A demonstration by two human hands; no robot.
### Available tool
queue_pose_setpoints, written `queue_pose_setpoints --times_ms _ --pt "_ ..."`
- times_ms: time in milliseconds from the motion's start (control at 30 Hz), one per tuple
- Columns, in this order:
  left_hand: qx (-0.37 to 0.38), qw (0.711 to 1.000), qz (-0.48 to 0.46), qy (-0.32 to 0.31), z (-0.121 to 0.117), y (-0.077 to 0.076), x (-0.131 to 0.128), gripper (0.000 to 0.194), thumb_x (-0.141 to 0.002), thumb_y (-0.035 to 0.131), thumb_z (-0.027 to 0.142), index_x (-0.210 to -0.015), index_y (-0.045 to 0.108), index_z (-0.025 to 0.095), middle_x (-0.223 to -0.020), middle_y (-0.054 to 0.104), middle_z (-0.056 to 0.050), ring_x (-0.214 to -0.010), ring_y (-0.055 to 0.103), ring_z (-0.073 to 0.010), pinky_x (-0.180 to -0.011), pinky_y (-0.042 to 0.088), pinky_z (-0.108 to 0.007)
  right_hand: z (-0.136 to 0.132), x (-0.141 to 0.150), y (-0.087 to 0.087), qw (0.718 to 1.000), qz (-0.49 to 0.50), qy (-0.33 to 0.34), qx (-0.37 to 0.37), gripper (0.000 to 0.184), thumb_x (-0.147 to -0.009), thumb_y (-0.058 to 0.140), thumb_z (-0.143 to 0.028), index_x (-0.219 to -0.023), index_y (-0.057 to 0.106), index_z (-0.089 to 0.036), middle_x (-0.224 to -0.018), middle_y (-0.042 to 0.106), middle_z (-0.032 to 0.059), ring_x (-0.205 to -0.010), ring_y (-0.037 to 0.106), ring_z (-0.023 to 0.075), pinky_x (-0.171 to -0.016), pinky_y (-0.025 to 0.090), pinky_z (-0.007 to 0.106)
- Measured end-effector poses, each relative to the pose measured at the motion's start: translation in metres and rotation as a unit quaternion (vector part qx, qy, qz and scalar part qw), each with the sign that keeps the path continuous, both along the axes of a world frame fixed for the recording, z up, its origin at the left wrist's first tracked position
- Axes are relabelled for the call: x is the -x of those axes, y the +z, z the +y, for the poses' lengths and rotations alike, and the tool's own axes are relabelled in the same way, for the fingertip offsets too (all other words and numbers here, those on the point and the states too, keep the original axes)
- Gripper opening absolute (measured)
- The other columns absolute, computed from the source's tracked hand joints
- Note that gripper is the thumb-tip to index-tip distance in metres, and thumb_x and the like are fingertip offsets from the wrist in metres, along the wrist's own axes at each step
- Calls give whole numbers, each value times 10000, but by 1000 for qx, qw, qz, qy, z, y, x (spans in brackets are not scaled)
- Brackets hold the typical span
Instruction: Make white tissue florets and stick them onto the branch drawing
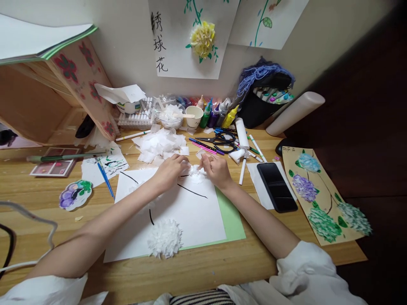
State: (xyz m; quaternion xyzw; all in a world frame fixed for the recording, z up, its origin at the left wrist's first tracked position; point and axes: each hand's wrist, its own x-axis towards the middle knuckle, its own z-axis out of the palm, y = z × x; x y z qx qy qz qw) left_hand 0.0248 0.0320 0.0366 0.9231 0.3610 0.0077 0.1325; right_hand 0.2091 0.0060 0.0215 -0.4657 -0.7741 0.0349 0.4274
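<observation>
On my sheet (203, 222), the six-o'clock flower (165, 238) looks done, the one-o'clock tuft (196, 173) unfinished; my left hand (171, 171) and right hand (218, 170) curl there, grip unclear.

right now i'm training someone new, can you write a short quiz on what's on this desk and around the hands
1. Pick one: which of the person's hands, left or right, is nearer the phone?
2. True or false: the scissors stand in the paper cup.
3. Fill in: the lines drawn on the white sheet are ____ in colour.

Key:
1. The right hand.
2. False; the scissors lie on the desk, beyond the hands.
3. Black.
</observation>
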Motion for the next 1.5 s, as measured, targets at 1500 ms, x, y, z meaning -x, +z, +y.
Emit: queue_pose_setpoints --times_ms 1500 --pt "147 968 -23 201 10 21 -60 142 -688 579 233 -755 678 157 -820 703 -65 -748 620 -178 -592 418 -242 -9 -38 -36 756 622 -80 187 371 -788 499 -513 -617 492 -184 -512 486 -51 -404 470 63 -398 331 188"
